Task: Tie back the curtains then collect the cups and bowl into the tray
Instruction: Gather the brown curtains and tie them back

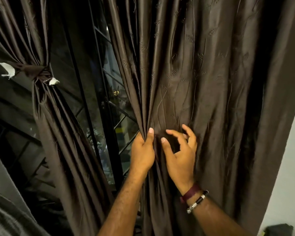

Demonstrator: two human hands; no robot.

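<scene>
Two hands are raised at the right curtain [203,74]: its inner edge is gripped, bunched, by the left hand [142,150], while the right hand [180,152] is spread loose against the folds. A tie-back is needed next, though none is seen. Left of this curtain, beyond it, the grilled window [109,92] is exposed, then the left curtain [46,103], apparently already knotted.

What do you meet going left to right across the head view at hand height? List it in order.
Tied-back left curtain → window grille → left hand gripping the right curtain's edge → right hand → white wall.
</scene>
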